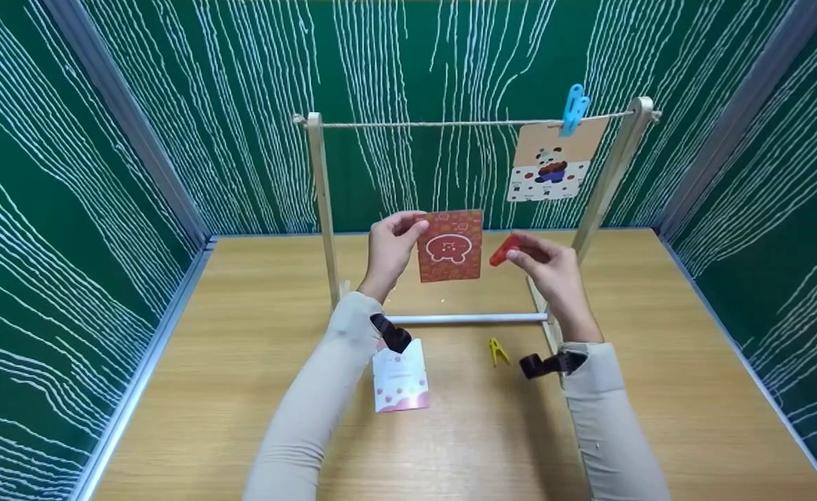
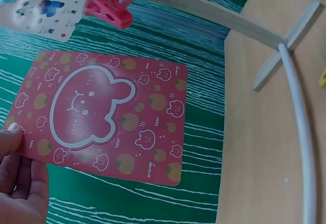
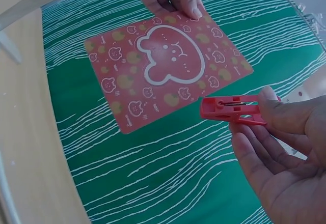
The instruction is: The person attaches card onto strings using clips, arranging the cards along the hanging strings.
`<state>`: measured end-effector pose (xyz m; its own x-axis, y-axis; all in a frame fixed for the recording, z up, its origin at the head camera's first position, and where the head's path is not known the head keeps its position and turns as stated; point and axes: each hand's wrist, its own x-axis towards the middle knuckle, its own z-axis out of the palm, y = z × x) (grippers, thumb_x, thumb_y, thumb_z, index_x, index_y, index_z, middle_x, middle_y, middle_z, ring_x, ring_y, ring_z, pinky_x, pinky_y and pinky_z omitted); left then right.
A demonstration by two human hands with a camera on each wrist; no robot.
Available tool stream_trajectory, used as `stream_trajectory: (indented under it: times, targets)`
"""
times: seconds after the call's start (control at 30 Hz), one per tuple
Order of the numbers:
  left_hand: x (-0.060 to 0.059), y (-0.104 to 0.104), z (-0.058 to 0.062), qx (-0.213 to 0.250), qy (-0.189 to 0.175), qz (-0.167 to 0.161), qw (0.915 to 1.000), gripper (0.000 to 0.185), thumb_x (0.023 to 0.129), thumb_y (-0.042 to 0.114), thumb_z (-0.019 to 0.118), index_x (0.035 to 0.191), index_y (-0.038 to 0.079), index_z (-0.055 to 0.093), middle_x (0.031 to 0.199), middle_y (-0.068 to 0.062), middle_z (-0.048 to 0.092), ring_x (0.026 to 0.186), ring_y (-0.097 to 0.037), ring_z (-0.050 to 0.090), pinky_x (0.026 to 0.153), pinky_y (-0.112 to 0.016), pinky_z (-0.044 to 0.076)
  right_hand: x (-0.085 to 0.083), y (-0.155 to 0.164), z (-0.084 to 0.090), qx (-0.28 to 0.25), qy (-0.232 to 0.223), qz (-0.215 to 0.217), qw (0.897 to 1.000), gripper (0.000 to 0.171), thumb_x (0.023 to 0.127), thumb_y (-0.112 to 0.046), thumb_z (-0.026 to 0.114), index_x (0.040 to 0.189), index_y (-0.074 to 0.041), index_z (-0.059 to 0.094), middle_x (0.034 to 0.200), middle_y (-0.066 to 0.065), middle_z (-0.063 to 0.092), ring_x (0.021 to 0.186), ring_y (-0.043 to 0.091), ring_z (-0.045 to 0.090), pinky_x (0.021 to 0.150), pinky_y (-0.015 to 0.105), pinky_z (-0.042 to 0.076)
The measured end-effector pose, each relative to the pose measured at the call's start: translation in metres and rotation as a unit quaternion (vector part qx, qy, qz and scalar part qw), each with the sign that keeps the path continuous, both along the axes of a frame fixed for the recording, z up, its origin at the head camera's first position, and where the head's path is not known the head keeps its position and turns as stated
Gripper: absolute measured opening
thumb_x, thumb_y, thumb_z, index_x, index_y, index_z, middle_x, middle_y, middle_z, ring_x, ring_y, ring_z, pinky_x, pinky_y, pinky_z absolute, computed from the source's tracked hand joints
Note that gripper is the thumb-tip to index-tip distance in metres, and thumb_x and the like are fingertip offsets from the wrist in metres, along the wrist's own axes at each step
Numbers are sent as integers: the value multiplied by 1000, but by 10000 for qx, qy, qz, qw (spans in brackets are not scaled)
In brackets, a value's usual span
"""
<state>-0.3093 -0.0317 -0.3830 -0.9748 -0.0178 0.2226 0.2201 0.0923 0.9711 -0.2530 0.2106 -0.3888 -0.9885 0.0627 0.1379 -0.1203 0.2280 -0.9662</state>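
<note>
Over the worktop (image 1: 241, 390) our left hand (image 1: 389, 252) pinches the red card (image 1: 450, 245), right hand (image 1: 554, 275) pinches the red peg (image 1: 504, 250); that corner grip could easily slip.

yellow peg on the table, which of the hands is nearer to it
Right. The right hand, pinching a red peg, is raised just above and right of the yellow peg. The left hand holds the red bear card farther off, up to its left.

Green walls (image 1: 137, 104) with white wavy lines enclose a wooden table (image 1: 659, 390) on three sides; grey metal posts (image 1: 123, 118) stand in the corners behind it.
</note>
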Motion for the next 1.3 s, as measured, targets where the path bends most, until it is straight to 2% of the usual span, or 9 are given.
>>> stream_trajectory:
  times: [0.3, 0.57, 0.77, 0.93, 1.1, 1.3]
  targets:
    - [-1, 5, 19, 37, 145, -64, 9999, 21, 92, 21, 65, 110, 12, 70, 103, -5, 71, 93, -16, 62, 83, -25, 53, -2, -3, 20, -294, 548, -73, 9980, 50, 88, -24, 69, 130, 0, 56, 102, -9, 67, 96, 4, 64, 88, 14, 49]
    - [-2, 11, 34, 7, 501, -75, 9987, 21, 91, 19, 65, 109, 10, 71, 101, -8, 71, 88, -16, 65, 78, -26, 57, -8, -12, 39, -556, 1225, -262, 9906, 45, 84, -16, 72, 123, 4, 61, 91, -17, 69, 86, 4, 65, 81, 15, 52]
    - [-5, 14, 49, 37, 722, -100, 9973, 22, 91, 19, 64, 110, 11, 71, 102, -6, 71, 89, -15, 63, 80, -25, 56, -8, -16, 56, -454, 1386, -368, 9886, 43, 85, -20, 72, 122, 0, 64, 94, -14, 69, 86, 6, 65, 77, 15, 51]
    - [-6, 17, 58, 84, 839, -141, 9963, 23, 91, 20, 64, 111, 11, 70, 104, -5, 71, 91, -15, 63, 81, -24, 56, -9, -18, 68, -650, 1666, -309, 9834, 39, 86, -19, 71, 121, -3, 65, 100, -6, 70, 90, 10, 66, 81, 16, 52]
    - [-7, 19, 66, 110, 845, -90, 9963, 24, 90, 21, 64, 112, 12, 70, 106, -3, 70, 93, -14, 63, 83, -22, 55, -11, -24, 80, -798, 1780, -311, 9803, 36, 86, -17, 70, 120, -6, 66, 104, 3, 69, 91, 13, 65, 81, 16, 52]
    - [-7, 21, 78, 143, 842, -20, 9963, 26, 91, 21, 63, 114, 10, 69, 107, -5, 70, 93, -15, 63, 83, -22, 54, -13, -31, 94, -683, 1833, -365, 9800, 35, 88, -19, 67, 121, -10, 66, 110, 8, 67, 93, 16, 64, 80, 17, 52]
